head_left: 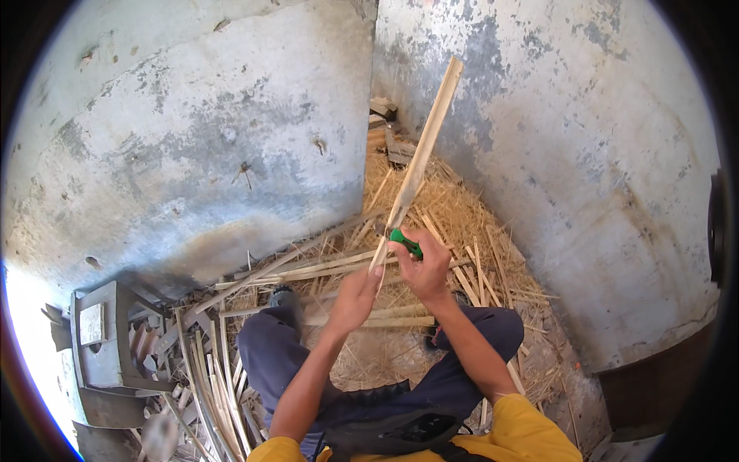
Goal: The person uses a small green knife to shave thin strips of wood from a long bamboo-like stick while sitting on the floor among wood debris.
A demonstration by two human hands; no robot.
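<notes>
A long, pale split bamboo strip (426,146) slants up and away in front of me, its hollow inner face showing. My left hand (356,300) is closed round its near end. Just beyond, my right hand (427,266) grips a green-handled hand tool (405,242) and holds it against the strip. The tool's working end is mostly hidden where it meets the strip, so its exact kind cannot be told.
Straw-like shavings (454,200) and loose strips (354,266) cover the floor between two peeling walls (254,115). Beside my left leg lie more long strips (223,385) and a grey box-like stand (108,339). Wood blocks (396,146) sit in the far corner.
</notes>
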